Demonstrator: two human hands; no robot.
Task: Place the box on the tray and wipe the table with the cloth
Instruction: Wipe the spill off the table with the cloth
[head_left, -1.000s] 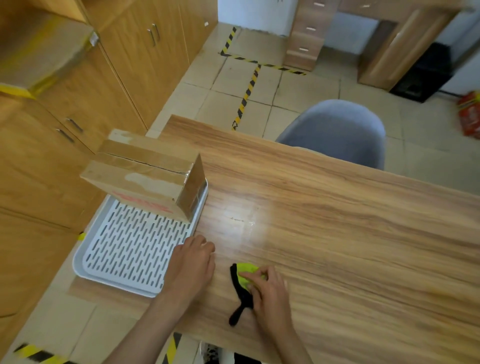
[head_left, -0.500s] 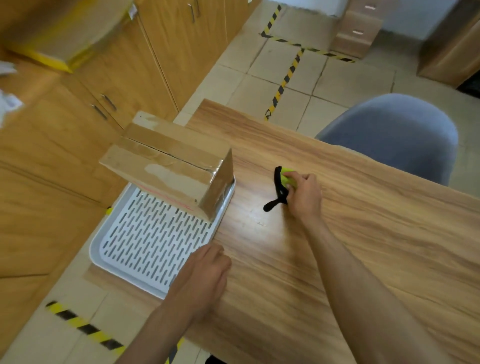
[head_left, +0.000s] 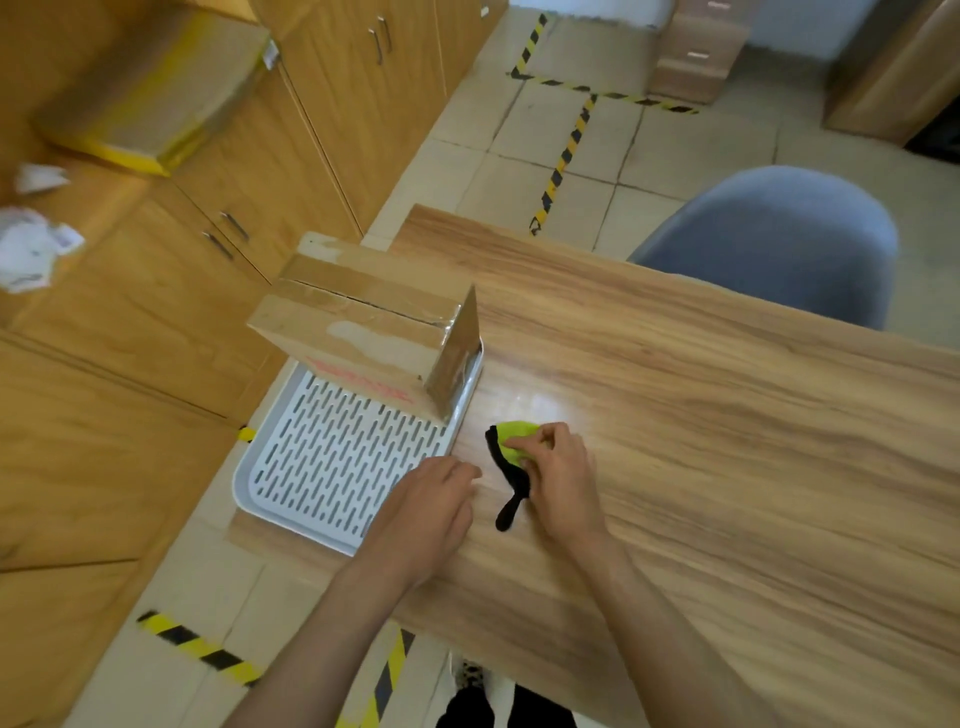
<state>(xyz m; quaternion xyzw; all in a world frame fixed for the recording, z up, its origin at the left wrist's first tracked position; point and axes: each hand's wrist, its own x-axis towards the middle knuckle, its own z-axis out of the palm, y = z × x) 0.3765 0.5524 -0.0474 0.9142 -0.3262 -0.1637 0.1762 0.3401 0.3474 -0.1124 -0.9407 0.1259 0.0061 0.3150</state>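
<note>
A taped cardboard box (head_left: 363, 325) stands on the far end of the white slotted tray (head_left: 332, 457), which lies at the left end of the wooden table (head_left: 701, 441). My right hand (head_left: 558, 478) presses a yellow-green cloth with black trim (head_left: 511, 457) flat on the table just right of the tray. A black strip of the cloth trails toward me. My left hand (head_left: 426, 514) rests palm down over the tray's near right corner, fingers loosely spread, holding nothing.
A grey chair (head_left: 779, 239) stands at the table's far side. Wooden cabinets (head_left: 182, 260) line the left, with crumpled white paper (head_left: 31, 244) on top. Yellow-black tape (head_left: 566, 145) marks the tiled floor.
My right hand has drawn the cloth back from the far middle of the table toward me, to beside the tray. The left hand stays at the tray's corner.
</note>
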